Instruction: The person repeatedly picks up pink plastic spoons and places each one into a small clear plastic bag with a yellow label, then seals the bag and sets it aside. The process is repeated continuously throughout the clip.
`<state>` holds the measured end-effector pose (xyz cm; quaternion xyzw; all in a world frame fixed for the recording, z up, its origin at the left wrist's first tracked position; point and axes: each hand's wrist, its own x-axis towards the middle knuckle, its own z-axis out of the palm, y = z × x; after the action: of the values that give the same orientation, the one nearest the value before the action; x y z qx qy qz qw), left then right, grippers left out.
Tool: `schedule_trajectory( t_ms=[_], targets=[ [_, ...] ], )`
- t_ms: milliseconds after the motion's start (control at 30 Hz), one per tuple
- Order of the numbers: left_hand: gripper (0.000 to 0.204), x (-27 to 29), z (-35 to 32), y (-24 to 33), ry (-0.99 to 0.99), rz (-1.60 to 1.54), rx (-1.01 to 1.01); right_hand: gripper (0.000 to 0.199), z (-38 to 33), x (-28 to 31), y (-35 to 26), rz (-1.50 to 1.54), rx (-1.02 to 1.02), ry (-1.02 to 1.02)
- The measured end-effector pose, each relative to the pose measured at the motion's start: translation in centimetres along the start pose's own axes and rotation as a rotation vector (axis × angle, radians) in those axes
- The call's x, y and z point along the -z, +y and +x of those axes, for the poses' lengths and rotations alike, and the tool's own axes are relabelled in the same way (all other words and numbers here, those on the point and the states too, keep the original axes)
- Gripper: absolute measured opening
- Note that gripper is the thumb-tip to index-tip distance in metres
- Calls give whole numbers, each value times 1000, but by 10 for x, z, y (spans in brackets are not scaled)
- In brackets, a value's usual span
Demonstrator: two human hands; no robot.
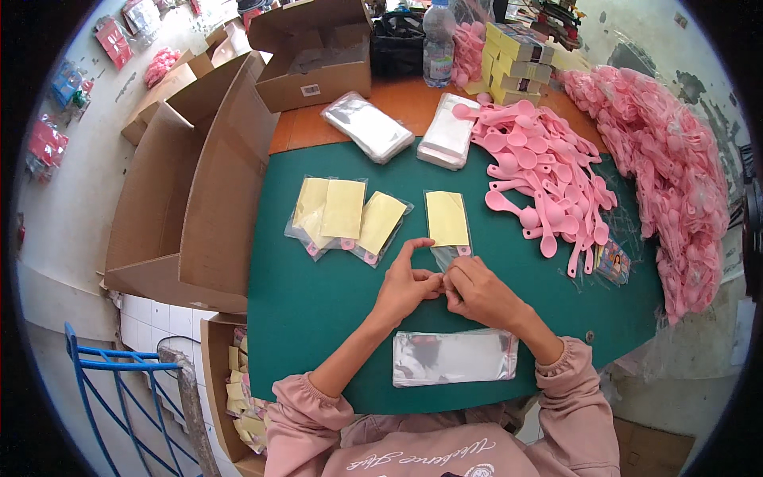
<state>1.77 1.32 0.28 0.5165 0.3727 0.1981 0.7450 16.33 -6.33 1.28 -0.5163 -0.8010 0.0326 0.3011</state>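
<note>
Green felt mat point(318, 310) covers the table, with glossy clear bags and a heap of pink plastic spoons point(540, 171) on it. Left hand point(405, 285) and right hand point(477, 290) both pinch the open end of a clear packet point(447, 226) holding a yellow card, lying mid-mat.

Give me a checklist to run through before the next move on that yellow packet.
1. Both hands on the packet's flap end: ok, left hand and right hand meet at the clear bag with yellow card.
2. Flap sealed: cannot tell, fingers hide it.
3. Packet flat on the green mat: ok.
4. Finished packets lie apart from it: ok.
5. Empty bags within reach: ok.
</note>
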Motion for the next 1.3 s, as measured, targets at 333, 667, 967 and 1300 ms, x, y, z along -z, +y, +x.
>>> schedule_trajectory(
  t_ms=[333, 667, 967, 1300],
  targets=[
    [21, 11, 2, 3, -114, 72, 50, 9, -37, 155, 120, 792, -618, 87],
    [25, 13, -4, 0, -174, -29, -11, 40, -39, 95, 81, -207, -288, 187],
    [22, 10, -5, 6, -253, -40, -99, 32, -11, 5, 18, 104, -347, 56],
    [33, 11, -7, 13, -39, 591, -324, 19, -14, 15, 20, 337, -399, 144]
  ],
)
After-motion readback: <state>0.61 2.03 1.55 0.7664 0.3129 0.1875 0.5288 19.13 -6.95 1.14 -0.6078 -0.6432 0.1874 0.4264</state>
